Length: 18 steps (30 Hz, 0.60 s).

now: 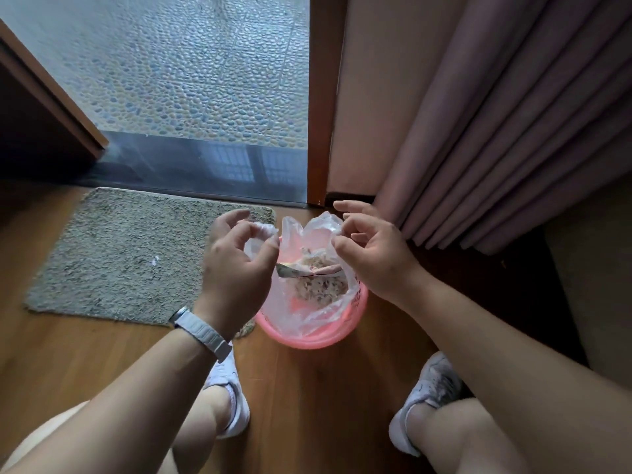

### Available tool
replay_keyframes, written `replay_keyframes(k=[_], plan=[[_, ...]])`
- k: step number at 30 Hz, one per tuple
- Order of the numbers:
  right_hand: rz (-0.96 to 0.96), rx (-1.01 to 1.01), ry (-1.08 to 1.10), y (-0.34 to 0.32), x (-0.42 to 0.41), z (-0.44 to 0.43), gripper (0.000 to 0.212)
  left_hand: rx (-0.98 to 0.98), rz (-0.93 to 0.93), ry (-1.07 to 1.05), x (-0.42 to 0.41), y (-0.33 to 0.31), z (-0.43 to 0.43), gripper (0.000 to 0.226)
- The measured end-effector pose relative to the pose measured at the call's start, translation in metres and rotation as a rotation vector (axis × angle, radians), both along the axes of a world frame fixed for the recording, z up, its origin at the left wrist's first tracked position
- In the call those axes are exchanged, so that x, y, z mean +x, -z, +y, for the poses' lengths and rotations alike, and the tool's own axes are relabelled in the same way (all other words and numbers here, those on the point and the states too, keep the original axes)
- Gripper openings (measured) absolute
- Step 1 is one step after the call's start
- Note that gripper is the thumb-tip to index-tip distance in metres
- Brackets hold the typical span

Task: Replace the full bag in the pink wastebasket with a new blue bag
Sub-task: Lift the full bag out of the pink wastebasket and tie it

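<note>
Hands met over the round pink plastic wastebasket (309, 338), which stood on the wooden floor (307, 405) between my two white shoes and the doorway. I saw the clear thin plastic bag (318, 302) lining that wastebasket, holding crumpled brownish rubbish. My left hand (236, 268) pinched the bag's left edge between thumb and fingers above the wastebasket's left rim; my right hand (371, 254) pinched the right edge above its far right rim. A grey shaggy mat (119, 254) lay left of the wastebasket.
</note>
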State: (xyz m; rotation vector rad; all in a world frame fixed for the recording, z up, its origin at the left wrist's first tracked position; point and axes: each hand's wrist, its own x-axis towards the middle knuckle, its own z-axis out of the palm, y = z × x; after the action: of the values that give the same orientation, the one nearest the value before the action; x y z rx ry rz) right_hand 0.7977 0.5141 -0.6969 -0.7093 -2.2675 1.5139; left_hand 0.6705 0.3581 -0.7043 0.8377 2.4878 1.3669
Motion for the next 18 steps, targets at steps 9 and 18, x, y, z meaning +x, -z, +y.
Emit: replay_keyframes(k=[9,18], plan=[[0.144,-0.236,-0.060,0.000,-0.022,0.000,0.014,0.323,-0.277,0.172,-0.006,-0.007,0.024,0.011],[0.195,-0.482,-0.123,0.004,-0.035,0.023,0.018,0.510,-0.606,0.295,-0.020,0.003,0.048,0.019]])
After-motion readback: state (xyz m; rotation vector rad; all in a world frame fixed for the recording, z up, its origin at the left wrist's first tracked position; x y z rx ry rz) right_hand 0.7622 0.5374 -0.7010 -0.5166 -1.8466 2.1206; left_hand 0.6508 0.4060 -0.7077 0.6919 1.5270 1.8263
